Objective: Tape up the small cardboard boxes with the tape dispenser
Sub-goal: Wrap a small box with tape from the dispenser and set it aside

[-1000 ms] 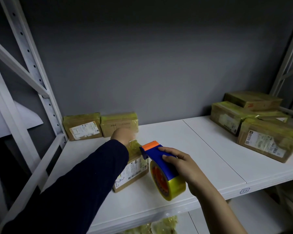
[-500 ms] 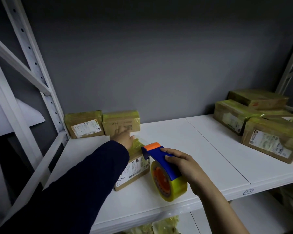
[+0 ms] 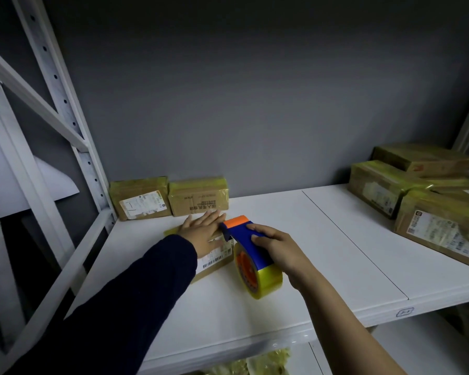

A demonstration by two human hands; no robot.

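Note:
A small cardboard box point(image 3: 214, 262) with a white label lies on the white shelf point(image 3: 322, 253), mostly hidden under my left hand point(image 3: 203, 231). That hand lies flat on the box top with its fingers straight and spread. My right hand point(image 3: 276, 247) grips the blue handle of the tape dispenser point(image 3: 251, 255), which has an orange front tip and a yellowish tape roll. The dispenser's orange end sits at the box's right edge, beside my left fingertips.
Two taped boxes point(image 3: 198, 196) stand against the grey back wall at the left. Several more taped boxes point(image 3: 439, 226) are stacked at the right end of the shelf. A white perforated rack upright point(image 3: 65, 109) stands at the left. A lower shelf shows below.
My left hand has gone from reaching toward the back boxes to lying flat on the small box. The dispenser and my right hand have stayed nearly still at the box's right edge.

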